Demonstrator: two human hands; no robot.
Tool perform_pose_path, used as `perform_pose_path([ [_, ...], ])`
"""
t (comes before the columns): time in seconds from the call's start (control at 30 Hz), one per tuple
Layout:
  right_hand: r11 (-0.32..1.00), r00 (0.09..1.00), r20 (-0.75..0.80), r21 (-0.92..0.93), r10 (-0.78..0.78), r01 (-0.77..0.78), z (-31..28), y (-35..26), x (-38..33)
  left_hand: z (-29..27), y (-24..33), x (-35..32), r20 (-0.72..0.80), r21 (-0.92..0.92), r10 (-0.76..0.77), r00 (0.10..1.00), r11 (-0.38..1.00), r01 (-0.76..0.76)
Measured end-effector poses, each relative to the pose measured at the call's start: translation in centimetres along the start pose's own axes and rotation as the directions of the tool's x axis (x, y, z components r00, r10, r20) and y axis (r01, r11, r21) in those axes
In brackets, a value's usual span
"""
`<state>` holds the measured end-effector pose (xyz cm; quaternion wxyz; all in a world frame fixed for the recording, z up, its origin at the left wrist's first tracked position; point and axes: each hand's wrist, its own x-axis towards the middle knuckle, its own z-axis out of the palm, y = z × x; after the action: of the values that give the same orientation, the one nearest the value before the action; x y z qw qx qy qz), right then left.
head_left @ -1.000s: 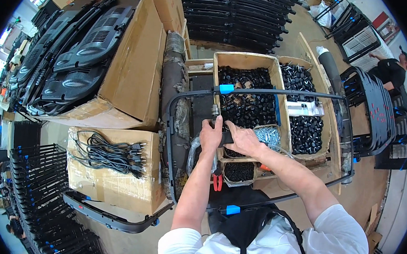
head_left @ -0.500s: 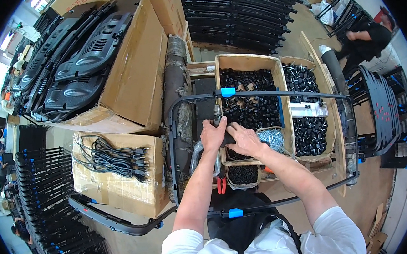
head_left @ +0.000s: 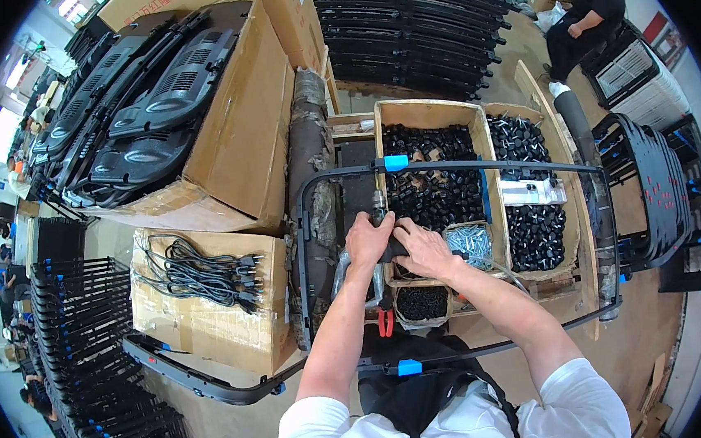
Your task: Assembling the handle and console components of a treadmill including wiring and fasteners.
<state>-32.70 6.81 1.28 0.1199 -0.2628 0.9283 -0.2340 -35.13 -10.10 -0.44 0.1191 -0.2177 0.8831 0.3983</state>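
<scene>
Both my hands are wrapped round a power drill whose chuck [head_left: 378, 200] points away from me. My left hand [head_left: 367, 241] grips it just behind the chuck, and my right hand [head_left: 425, 248] closes round its dark rear part. Much of the drill's body is hidden by my fingers. The thin bit reaches up to the far bar of a large black rectangular frame [head_left: 461, 163], beside a blue clip [head_left: 395, 163]; whether the tip touches the bar I cannot tell. On the frame's near bar sits another blue clip [head_left: 409, 367].
Under the frame, wooden bins [head_left: 488, 138] hold black knobs, bolts and silver screws [head_left: 469, 244]. Red-handled pliers [head_left: 386, 322] hang nearby. Left are a carton [head_left: 212, 345] bearing black power cords [head_left: 198, 272] and a box of black covers [head_left: 153, 111]. A person [head_left: 590, 19] stands far right.
The drill has drawn back slightly toward me, and more of its bit shows. Both hands keep their grip. The person at the far right has moved and now stands more upright.
</scene>
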Motion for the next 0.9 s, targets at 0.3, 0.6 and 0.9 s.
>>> perform_pose_path([
  [0.3, 0.997, 0.997, -0.062, -0.06, -0.056, 0.052, 0.2, 0.1, -1.7, 0.6, -0.4, -1.5, -0.045, 0.096, 0.116, 0.992, 0.989, -0.112],
  [0.6, 0.992, 0.992, 0.036, -0.049, 0.12, -0.118, -1.7, 2.2, -3.0, 2.5, 1.8, -1.9, 0.007, 0.148, 0.171, 0.985, 0.974, -0.17],
  [0.9, 0.993, 0.992, 0.055, -0.033, 0.116, -0.114, -1.3, 3.0, -2.5, 2.7, 2.3, -1.6, -0.005, 0.123, 0.147, 0.989, 0.982, -0.145],
])
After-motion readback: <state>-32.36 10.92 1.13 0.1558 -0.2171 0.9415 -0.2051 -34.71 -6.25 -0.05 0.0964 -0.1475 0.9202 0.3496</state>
